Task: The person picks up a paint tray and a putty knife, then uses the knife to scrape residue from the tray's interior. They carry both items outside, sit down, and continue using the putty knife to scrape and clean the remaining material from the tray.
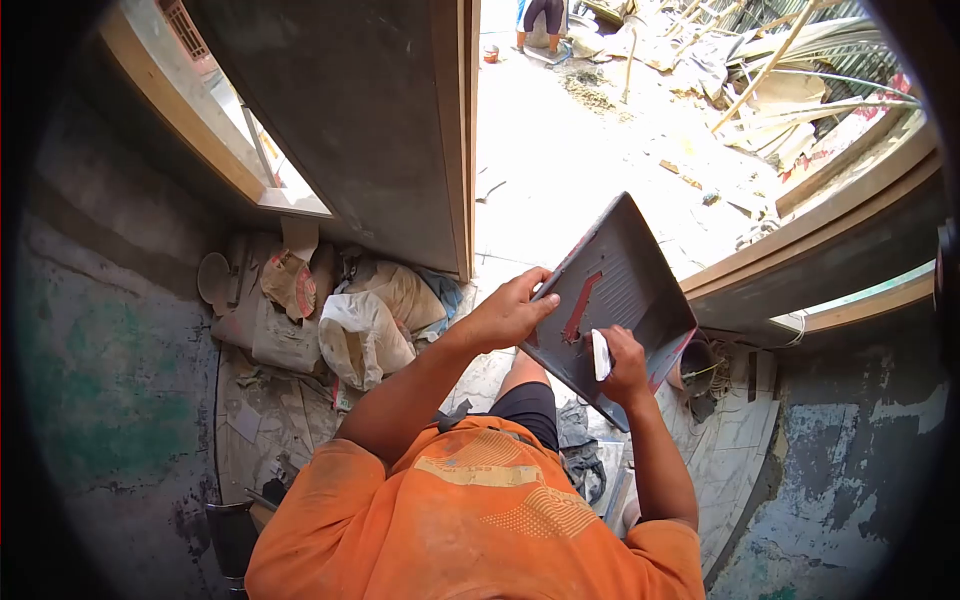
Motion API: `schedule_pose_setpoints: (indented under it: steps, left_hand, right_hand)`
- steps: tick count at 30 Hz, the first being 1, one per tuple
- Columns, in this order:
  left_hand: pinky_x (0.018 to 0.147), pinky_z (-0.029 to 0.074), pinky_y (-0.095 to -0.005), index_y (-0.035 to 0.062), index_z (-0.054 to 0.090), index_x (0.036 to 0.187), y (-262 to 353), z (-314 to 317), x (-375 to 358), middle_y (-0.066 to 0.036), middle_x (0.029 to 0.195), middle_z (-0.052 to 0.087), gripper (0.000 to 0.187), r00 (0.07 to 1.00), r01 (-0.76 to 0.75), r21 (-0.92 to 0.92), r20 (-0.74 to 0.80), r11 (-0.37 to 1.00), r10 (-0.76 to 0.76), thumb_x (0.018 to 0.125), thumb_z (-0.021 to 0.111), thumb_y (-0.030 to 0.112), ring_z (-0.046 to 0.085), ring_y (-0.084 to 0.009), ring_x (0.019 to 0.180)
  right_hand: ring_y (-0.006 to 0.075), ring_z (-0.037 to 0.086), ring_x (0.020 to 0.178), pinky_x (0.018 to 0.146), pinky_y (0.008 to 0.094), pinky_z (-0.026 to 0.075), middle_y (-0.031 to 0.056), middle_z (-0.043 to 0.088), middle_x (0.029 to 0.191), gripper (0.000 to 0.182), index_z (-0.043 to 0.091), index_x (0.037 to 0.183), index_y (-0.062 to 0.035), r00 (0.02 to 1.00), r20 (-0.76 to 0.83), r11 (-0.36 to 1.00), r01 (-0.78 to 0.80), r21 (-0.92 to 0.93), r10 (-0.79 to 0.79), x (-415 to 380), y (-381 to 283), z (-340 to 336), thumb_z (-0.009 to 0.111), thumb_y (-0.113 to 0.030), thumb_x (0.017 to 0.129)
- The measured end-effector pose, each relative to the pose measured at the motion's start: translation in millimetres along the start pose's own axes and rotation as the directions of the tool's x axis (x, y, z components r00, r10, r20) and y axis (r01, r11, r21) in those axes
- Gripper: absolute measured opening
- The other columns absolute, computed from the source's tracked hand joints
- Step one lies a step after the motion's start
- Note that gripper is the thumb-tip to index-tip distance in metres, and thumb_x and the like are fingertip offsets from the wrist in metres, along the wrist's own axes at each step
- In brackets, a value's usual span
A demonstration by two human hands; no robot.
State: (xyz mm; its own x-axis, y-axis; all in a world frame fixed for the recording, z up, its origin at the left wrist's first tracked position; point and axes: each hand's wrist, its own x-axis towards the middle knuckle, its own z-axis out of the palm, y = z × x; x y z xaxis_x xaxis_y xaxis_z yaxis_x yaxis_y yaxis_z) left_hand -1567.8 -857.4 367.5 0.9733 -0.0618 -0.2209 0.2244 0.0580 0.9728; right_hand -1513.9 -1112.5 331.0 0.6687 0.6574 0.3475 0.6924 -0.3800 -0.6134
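Holding the tray: The person's left hand [512, 312] has its grip clamped on the edge of a dark ribbed tray [645, 270], thumb over the rim.
White object: The right hand [626, 366] has its grip closed around a small white object [601, 355]; its exact kind cannot be told.
Tray: At 1 o'clock from the orange shirt [480, 490], hollow side facing the head, with a red streak [583, 305] between the two hands.
Sacks: Pale sacks [360, 335] lie between 10 and 11 o'clock, near the foot of a dark door panel [385, 130].
Bucket: A round container [697, 362] sits at 2 o'clock, just beyond the tray's corner.
Doorway: Another person [541, 22] is far off at 12 o'clock; rubble and poles [790, 75] lie at 1 o'clock.
Tipping risk: With the left grip at one edge, a hard push from the right hand near the opposite side could twist the tray.
Slip risk: If the red matter is wet, it could smear onto fingers and loosen either grip.
Mess risk: A sharp tilt could shed loose bits onto the shirt or floor.
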Motion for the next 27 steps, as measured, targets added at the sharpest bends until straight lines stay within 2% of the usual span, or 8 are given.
schedule_pose_setpoints:
  steps: [3, 5, 6, 8, 11, 14, 22, 27]
  left_hand:
    - [0.064, 0.054, -0.0333, 0.0007, 0.051, 0.136, 0.0, -8.4, 75.7, -0.013, 0.101, 0.068, 0.038, 0.998, -0.030, 0.021, -0.058, 0.999, 0.031, 0.105, 0.056, 0.022, 0.065, -0.0154, 0.077]
    - [0.064, 0.052, -0.0316, 0.0018, 0.050, 0.135, -1.5, -13.1, 139.5, -0.012, 0.101, 0.067, 0.036, 0.978, -0.125, -0.006, -0.167, 0.992, 0.122, 0.105, 0.058, 0.018, 0.063, -0.0140, 0.078]
    - [0.074, 0.054, -0.0309, 0.0020, 0.047, 0.142, 2.7, -19.9, 166.0, -0.010, 0.112, 0.065, 0.041, 0.984, -0.048, 0.005, -0.169, 0.999, 0.048, 0.106, 0.058, 0.018, 0.062, -0.0120, 0.094]
    - [0.065, 0.052, -0.0305, 0.0027, 0.049, 0.137, 15.0, -28.3, 217.9, -0.012, 0.102, 0.067, 0.035, 0.953, -0.082, 0.026, -0.292, 0.996, 0.086, 0.105, 0.057, 0.017, 0.063, -0.0132, 0.081]
    - [0.066, 0.056, -0.0301, 0.0005, 0.048, 0.137, 60.9, -45.2, 285.4, -0.012, 0.103, 0.067, 0.036, 0.926, -0.068, -0.123, -0.378, 0.990, 0.017, 0.106, 0.055, 0.017, 0.064, -0.0130, 0.081]
    - [0.068, 0.056, -0.0307, -0.0009, 0.046, 0.139, 82.2, -63.2, 343.9, -0.012, 0.105, 0.067, 0.039, 0.901, -0.129, -0.091, -0.428, 0.987, 0.078, 0.107, 0.055, 0.018, 0.066, -0.0139, 0.084]
    - [0.071, 0.057, -0.0321, -0.0020, 0.047, 0.139, 108.8, -127.3, 485.4, -0.015, 0.109, 0.068, 0.039, 0.824, -0.179, -0.087, -0.558, 0.980, 0.101, 0.106, 0.055, 0.017, 0.066, -0.0151, 0.086]
    - [0.073, 0.055, -0.0362, -0.0009, 0.048, 0.138, 91.1, -213.5, 605.6, -0.015, 0.104, 0.070, 0.041, 0.796, -0.238, -0.001, -0.573, 0.971, 0.194, 0.103, 0.060, 0.018, 0.067, -0.0170, 0.082]
  right_hand:
    - [0.0382, 0.066, 0.076, 0.070, 0.0433, 0.051, 0.0169, 0.067, 0.081, 0.022, 0.070, 0.091, 0.0008, 0.979, -0.098, 0.978, -0.168, 0.120, 0.180, 80.9, 51.8, 1.3, 0.077, -0.020, 0.089]
    - [0.0354, 0.068, 0.075, 0.070, 0.0416, 0.052, 0.0173, 0.068, 0.082, 0.028, 0.070, 0.090, 0.0016, 0.959, -0.070, 0.954, -0.261, 0.148, 0.273, 137.4, 98.7, -0.6, 0.084, -0.022, 0.083]
    - [0.0348, 0.069, 0.075, 0.070, 0.0413, 0.052, 0.0177, 0.069, 0.083, 0.031, 0.069, 0.089, 0.0020, 0.952, -0.051, 0.945, -0.293, 0.143, 0.303, 164.3, 119.5, -4.0, 0.086, -0.023, 0.081]
    - [0.0357, 0.069, 0.076, 0.070, 0.0412, 0.052, 0.0189, 0.069, 0.083, 0.035, 0.069, 0.089, 0.0029, 0.936, -0.015, 0.916, -0.342, 0.210, 0.352, 220.1, 142.7, -18.0, 0.088, -0.025, 0.079]
    - [0.0380, 0.069, 0.076, 0.072, 0.0428, 0.052, 0.0208, 0.070, 0.085, 0.035, 0.069, 0.092, 0.0041, 0.938, 0.027, 0.915, -0.345, 0.212, 0.347, 300.1, 179.1, -39.1, 0.086, -0.024, 0.080]
    - [0.0392, 0.069, 0.077, 0.074, 0.0439, 0.052, 0.0228, 0.070, 0.087, 0.031, 0.070, 0.094, 0.0044, 0.933, -0.008, 0.914, -0.351, 0.201, 0.360, 370.2, 228.4, -49.1, 0.082, -0.021, 0.082]
    - [0.0409, 0.071, 0.083, 0.076, 0.0444, 0.053, 0.0241, 0.072, 0.091, 0.028, 0.072, 0.097, 0.0037, 0.908, 0.214, 0.914, -0.389, 0.114, 0.360, 543.8, 294.2, -55.5, 0.082, -0.017, 0.081]
    - [0.0422, 0.068, 0.087, 0.078, 0.0467, 0.052, 0.0230, 0.070, 0.091, 0.022, 0.071, 0.095, 0.0025, 0.976, 0.114, 0.981, -0.177, -0.081, 0.185, 649.9, 383.0, 9.7, 0.080, -0.010, 0.079]
